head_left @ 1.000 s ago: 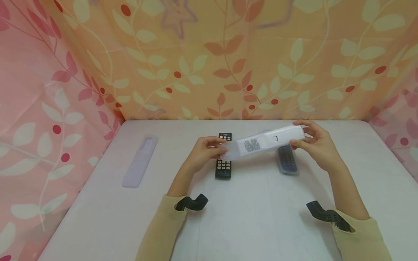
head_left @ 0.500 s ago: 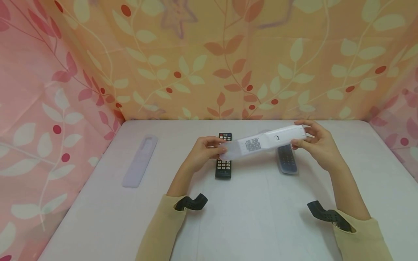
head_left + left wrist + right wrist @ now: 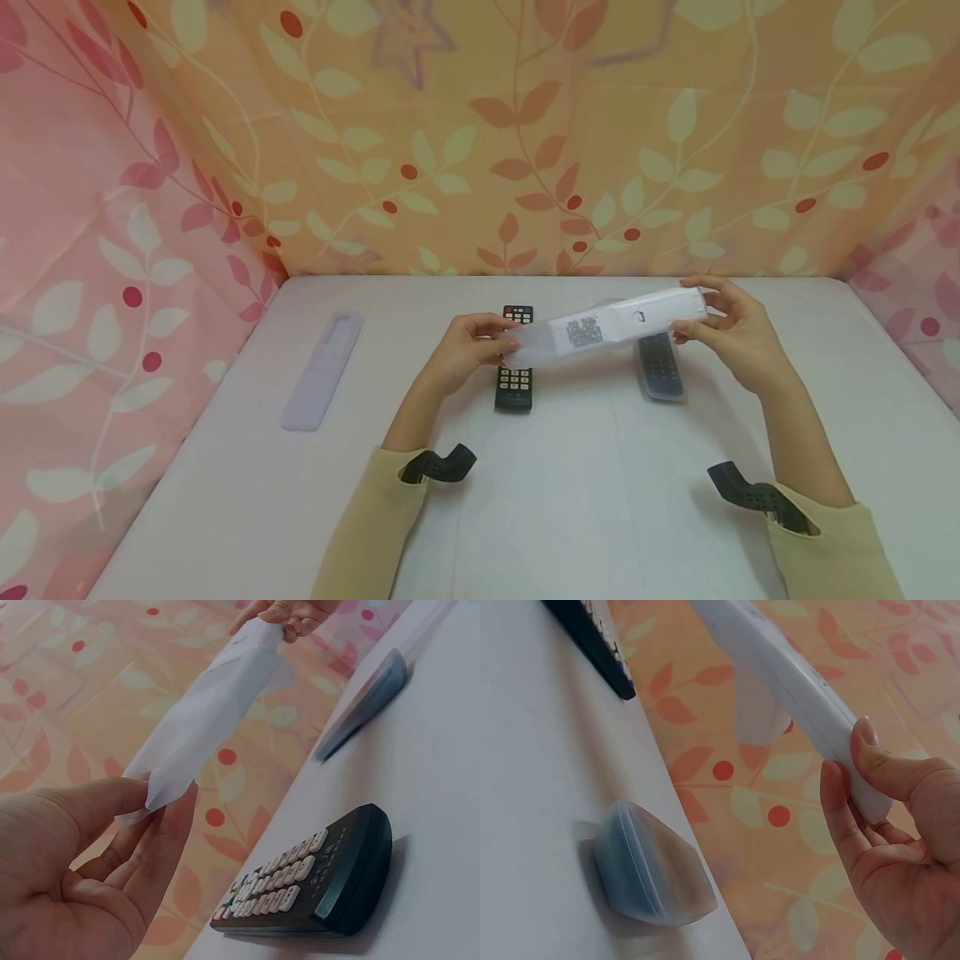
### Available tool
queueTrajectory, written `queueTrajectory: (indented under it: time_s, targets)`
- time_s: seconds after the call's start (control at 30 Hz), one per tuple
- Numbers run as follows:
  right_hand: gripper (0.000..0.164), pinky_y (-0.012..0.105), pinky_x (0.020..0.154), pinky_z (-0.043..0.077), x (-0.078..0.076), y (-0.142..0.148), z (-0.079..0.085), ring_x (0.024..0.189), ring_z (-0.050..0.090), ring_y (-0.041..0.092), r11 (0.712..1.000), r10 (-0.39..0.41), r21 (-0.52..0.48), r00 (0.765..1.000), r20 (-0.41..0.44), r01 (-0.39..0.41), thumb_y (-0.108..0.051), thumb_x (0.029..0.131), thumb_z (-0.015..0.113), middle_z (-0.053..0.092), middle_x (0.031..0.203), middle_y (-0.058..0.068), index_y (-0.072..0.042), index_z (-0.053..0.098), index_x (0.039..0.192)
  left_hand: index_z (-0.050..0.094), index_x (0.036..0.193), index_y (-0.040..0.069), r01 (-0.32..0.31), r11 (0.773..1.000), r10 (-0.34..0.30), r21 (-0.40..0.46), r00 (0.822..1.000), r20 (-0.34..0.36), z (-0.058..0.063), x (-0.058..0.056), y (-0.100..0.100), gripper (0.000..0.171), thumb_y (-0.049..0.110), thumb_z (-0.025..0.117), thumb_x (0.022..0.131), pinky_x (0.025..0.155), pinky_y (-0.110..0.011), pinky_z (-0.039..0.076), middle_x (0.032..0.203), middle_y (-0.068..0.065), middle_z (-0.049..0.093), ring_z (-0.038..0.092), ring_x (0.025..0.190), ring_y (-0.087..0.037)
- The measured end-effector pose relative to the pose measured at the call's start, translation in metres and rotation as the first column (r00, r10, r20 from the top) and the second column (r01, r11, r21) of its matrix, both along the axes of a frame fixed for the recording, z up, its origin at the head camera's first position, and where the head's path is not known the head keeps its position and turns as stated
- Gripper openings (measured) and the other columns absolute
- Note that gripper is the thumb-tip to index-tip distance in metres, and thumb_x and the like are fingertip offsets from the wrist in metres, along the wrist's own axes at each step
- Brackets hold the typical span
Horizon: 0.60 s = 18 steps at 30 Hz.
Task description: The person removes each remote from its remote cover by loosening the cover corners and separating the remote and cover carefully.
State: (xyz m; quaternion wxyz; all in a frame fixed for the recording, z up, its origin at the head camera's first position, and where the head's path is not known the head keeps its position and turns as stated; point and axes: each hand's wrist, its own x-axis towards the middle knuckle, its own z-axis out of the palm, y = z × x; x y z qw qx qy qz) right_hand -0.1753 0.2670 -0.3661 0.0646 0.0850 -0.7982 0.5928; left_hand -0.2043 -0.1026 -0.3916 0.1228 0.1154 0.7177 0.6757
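Taking the middle of the desk [image 3: 570,500] as the centre of a clock in the head view, the white remote control [image 3: 656,315] is at about one o'clock, held up above the surface and slightly tilted, with its right end higher. The left hand [image 3: 476,350] pinches the loose end of the translucent sleeve [image 3: 531,346] around it, and the right hand [image 3: 731,329] grips the opposite end of the remote between thumb and fingers. Below the sleeve, at eleven o'clock, lies the black remote control [image 3: 513,390]; the dark remote in a clear cover [image 3: 660,372] lies at two, and the pale flat cover [image 3: 318,375] at ten. The step in hand seems to be the handling of sleeve and remote together; whether it goes in or out, I cannot tell. In my judgement, the next move calls for a firm right grip and gentle, straight tension on the thin film.
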Motion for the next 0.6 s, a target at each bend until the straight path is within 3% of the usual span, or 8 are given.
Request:
queueTrajectory:
  time_s: [0.13, 0.6]
  targets:
    - [0.057, 0.017, 0.075, 0.060, 0.0008, 0.0008, -0.0002, 0.085, 0.071, 0.002, 0.999, -0.019, 0.031, 1.000, -0.002, 0.019, 0.007, 0.093, 0.075, 0.057, 0.122, -0.008, -0.026, 0.061, 0.138, 0.072, 0.121, -0.010, -0.001, 1.000, 0.001, -0.005, 1.000, 0.002, -0.0001, -0.0002, -0.0011, 0.029, -0.007, 0.075, 0.092, 0.074, -0.029, 0.063, 0.101, -0.005, 0.072, 0.068, 0.080, -0.013]
    - [0.059, 0.017, 0.073, 0.060, -0.0011, 0.0033, -0.0006, 0.083, 0.072, 0.004, 0.996, 0.010, -0.088, 1.000, -0.011, -0.011, 0.014, 0.090, 0.075, 0.061, 0.118, -0.006, -0.024, 0.065, 0.134, 0.071, 0.121, -0.011, -0.001, 1.000, 0.001, 0.000, 1.000, 0.000, -0.0006, -0.0020, -0.0028, 0.029, -0.007, 0.074, 0.092, 0.074, -0.028, 0.063, 0.098, -0.002, 0.071, 0.068, 0.080, -0.012]
